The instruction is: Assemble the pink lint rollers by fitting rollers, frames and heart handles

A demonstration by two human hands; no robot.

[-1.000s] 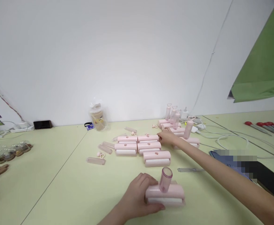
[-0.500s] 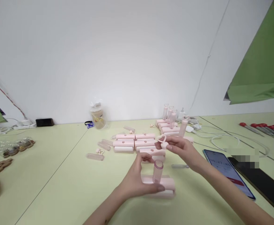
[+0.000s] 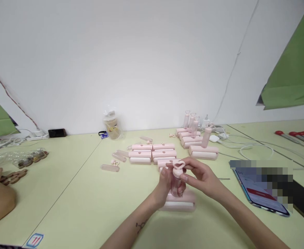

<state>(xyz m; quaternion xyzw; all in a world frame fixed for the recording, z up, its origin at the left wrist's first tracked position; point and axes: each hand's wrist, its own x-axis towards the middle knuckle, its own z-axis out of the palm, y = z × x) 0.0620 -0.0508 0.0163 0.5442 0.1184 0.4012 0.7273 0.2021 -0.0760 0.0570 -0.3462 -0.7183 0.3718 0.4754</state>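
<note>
There are ten pink rollers point(image 3: 140, 157): five bear upright handles point(image 3: 206, 138), five bear none. Five clear tubes point(image 3: 109, 168) lie loose on the bench point(image 3: 71, 207). At least three loose heart-loop caps point(image 3: 172, 135) show, plus one bagged cup point(image 3: 112, 128) and at least four red-ended tools point(image 3: 284, 135).

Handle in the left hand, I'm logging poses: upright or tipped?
Upright: the handle rises above the pink roller, the heart-loop cap at its top, left hand around it.
</note>
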